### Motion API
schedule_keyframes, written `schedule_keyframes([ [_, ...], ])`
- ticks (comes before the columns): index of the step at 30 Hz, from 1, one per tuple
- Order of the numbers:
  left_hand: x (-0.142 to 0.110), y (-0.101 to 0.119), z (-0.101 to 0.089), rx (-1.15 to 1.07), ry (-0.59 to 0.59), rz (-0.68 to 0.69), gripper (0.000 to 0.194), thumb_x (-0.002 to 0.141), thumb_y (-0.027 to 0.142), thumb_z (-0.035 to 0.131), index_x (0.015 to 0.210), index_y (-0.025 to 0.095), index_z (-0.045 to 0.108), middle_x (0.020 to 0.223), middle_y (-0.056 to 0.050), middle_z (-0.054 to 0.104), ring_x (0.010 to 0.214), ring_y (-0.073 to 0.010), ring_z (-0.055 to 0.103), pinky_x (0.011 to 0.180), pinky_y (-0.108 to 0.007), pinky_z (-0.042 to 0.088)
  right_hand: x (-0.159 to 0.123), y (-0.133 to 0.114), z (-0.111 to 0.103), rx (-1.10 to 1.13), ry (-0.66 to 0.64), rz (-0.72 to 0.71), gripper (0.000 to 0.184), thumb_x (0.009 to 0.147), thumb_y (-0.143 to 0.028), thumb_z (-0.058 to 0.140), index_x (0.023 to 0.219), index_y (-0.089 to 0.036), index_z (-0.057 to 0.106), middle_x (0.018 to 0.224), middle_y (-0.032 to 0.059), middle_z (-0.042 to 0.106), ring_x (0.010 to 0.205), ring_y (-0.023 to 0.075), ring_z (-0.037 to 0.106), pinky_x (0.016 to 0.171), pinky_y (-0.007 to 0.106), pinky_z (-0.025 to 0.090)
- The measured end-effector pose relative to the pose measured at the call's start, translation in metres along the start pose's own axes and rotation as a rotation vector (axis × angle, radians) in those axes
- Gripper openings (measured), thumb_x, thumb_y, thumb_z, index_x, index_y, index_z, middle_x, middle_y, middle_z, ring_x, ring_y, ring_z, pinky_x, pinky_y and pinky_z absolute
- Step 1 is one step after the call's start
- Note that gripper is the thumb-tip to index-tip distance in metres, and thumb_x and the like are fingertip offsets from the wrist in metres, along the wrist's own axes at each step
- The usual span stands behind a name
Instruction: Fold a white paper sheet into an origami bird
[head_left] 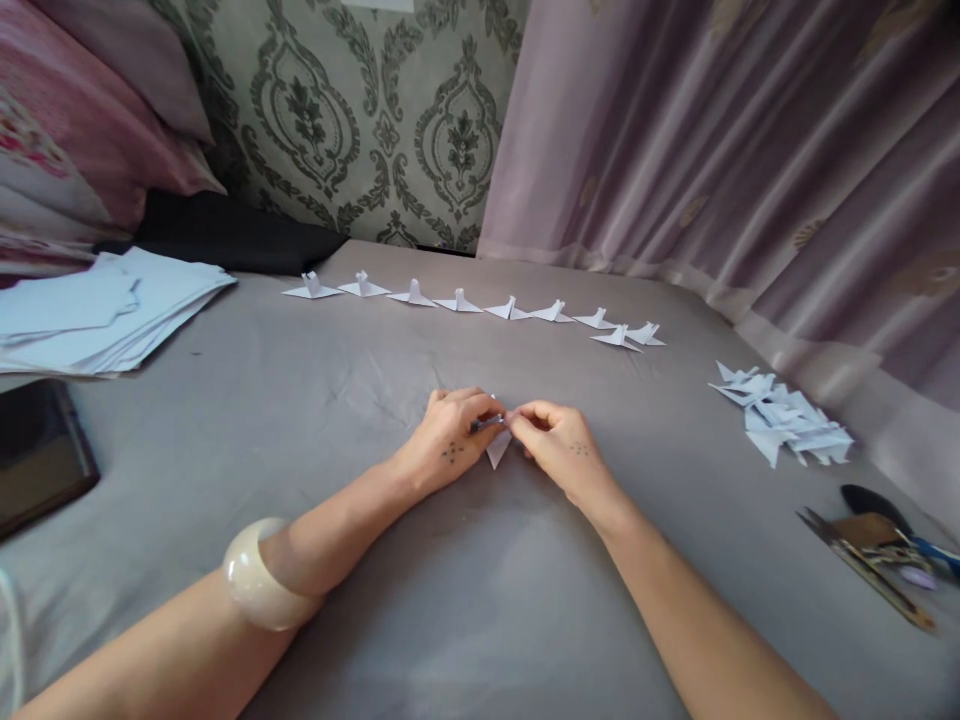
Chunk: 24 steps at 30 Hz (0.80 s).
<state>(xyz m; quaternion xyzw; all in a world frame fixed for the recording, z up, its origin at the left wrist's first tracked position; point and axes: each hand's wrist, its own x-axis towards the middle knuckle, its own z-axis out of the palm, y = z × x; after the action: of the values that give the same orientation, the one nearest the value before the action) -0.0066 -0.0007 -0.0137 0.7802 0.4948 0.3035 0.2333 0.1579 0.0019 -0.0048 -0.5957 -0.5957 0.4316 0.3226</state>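
Observation:
Between my two hands is a small folded white paper figure (496,452), its pointed lower tip showing beneath my fingers. My left hand (454,432) is closed on its left side, thumb and fingers pinching the paper. From the right, my right hand (559,445) pinches the figure with thumb and forefinger. Both sets of fingertips meet at the figure and hide most of its body. Beyond my hands, several similar folded paper birds (511,309) stand in a slightly curved row on the grey sheet (360,400).
A heap of folded paper pieces (799,425) lies at the right. Nearer on that side are scissors (862,570) among small items. White paper sheets (172,300) are stacked at the left, above a dark phone-like device (41,455). A curtain (675,150) hangs behind.

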Motion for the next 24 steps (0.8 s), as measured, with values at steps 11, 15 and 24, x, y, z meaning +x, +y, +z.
schedule_keyframes([
  [11,0.002,0.0,0.003,-0.007,0.006,-0.019,0.01,0.086,0.021,0.054,0.084,0.02,0.064,0.085,-0.002,0.068,0.081,-0.0167,0.062,0.082,-0.034,0.04,0.006,-0.004,-0.001,0.329,-0.126,0.308,0.008,0.068,-0.021,0.061,0.066,-0.015,0.057,0.056,-0.0052,0.045,0.04,0.0015,0.033,0.034,0.014,0.014],
  [15,0.003,-0.002,0.004,0.002,0.01,0.0,0.01,0.087,0.02,0.054,0.084,0.019,0.064,0.085,-0.002,0.067,0.079,-0.0163,0.061,0.079,-0.032,0.041,0.007,-0.004,-0.001,0.35,-0.128,0.336,0.01,0.072,-0.016,0.06,0.063,-0.014,0.056,0.055,-0.0048,0.045,0.039,0.0002,0.033,0.032,0.012,0.014],
  [24,0.004,-0.002,0.003,-0.02,0.003,0.01,0.011,0.089,0.024,0.054,0.085,0.02,0.063,0.089,-0.002,0.068,0.084,-0.0172,0.062,0.082,-0.033,0.04,0.014,-0.003,-0.008,0.597,-0.214,0.444,0.016,0.079,-0.01,0.058,0.063,-0.01,0.058,0.061,-0.0009,0.052,0.036,-0.0014,0.032,0.028,0.01,0.015],
])
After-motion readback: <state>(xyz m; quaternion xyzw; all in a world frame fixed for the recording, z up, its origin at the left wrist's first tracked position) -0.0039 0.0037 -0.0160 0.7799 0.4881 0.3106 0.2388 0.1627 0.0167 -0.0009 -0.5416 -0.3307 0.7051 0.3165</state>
